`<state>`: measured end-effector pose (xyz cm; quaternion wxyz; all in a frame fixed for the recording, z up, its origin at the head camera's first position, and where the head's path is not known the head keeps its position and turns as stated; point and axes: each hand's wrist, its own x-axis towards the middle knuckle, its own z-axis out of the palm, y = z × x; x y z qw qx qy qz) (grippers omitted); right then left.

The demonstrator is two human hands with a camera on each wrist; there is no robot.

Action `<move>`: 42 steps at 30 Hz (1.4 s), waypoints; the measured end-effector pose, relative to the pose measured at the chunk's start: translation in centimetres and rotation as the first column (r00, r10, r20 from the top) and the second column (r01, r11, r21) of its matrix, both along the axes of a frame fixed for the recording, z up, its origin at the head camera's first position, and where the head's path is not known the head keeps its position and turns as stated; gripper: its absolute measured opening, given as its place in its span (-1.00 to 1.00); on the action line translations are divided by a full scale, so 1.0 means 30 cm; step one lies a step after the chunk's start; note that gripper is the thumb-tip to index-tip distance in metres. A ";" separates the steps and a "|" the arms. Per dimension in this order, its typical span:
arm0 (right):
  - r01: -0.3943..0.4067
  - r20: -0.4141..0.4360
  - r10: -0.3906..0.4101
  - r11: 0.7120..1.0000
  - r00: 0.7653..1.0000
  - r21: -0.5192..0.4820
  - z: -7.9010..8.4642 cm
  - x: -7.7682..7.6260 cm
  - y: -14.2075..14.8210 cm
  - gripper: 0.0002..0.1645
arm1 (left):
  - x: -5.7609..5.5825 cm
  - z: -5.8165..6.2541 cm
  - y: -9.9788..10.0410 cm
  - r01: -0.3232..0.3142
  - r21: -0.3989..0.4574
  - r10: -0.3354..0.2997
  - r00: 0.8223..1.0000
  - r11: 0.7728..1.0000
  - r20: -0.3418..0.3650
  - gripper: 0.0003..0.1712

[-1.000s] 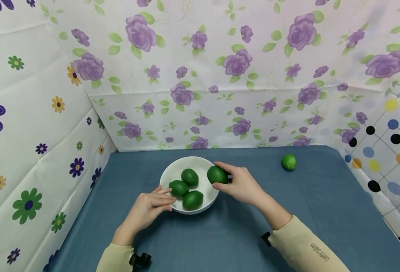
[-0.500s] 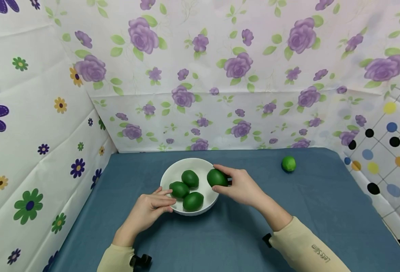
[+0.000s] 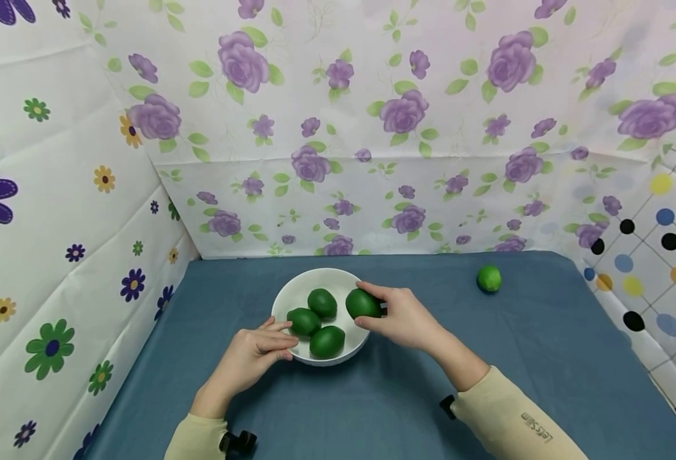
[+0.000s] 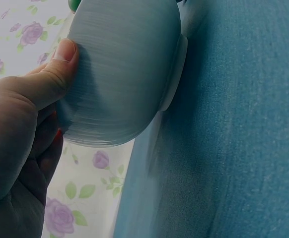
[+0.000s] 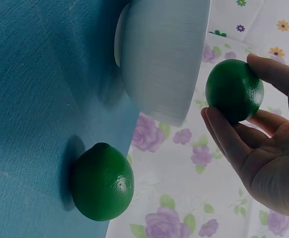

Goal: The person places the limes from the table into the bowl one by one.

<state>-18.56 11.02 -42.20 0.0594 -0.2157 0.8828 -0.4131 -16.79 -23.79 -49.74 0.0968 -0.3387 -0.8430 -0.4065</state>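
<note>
**Glossy dark-green lime-shaped fruit (image 3: 363,304) held above round white bowl (image 3: 294,294)**

The right hand (image 3: 401,314) pinched the fruit over the bowl's right side, thumb on the near side and fingers on the far side. In the right wrist view it sat slightly higher than the rim; the two-sided hold presumably kept the smooth, rounded skin from slipping.

The left hand (image 3: 254,351) gripped the bowl's near-left rim, thumb against the outer wall and fingers reaching over inside, apparently to prevent shifting or tipping.

Three similar dark-green fruits (image 3: 327,342) lay inside, grouped left of the held one; the curved wall probably helped keep them together. The bowl stood upright on the blue cloth-covered table (image 3: 372,409), left of its middle and near the far edge, within reach of both hands.

A brighter green lime-shaped fruit (image 3: 489,279) rested well apart, near the far edge toward the right corner.
</note>
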 end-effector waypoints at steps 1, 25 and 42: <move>-0.001 -0.002 0.001 1.000 1.000 0.004 0.000 -0.001 0.001 -0.12 | 0.000 0.001 0.001 0.000 0.000 0.000 1.000 1.000 0.002 -0.67; -0.045 -0.056 0.050 0.996 0.997 0.078 -0.023 -0.016 -0.018 -0.14 | -0.003 -0.001 0.001 0.000 0.002 0.000 1.000 1.000 0.000 -0.66; -0.054 -0.150 0.094 0.966 0.984 0.253 -0.039 -0.037 -0.087 -0.18 | 0.002 0.004 0.002 0.004 0.003 -0.004 1.000 1.000 0.009 -0.68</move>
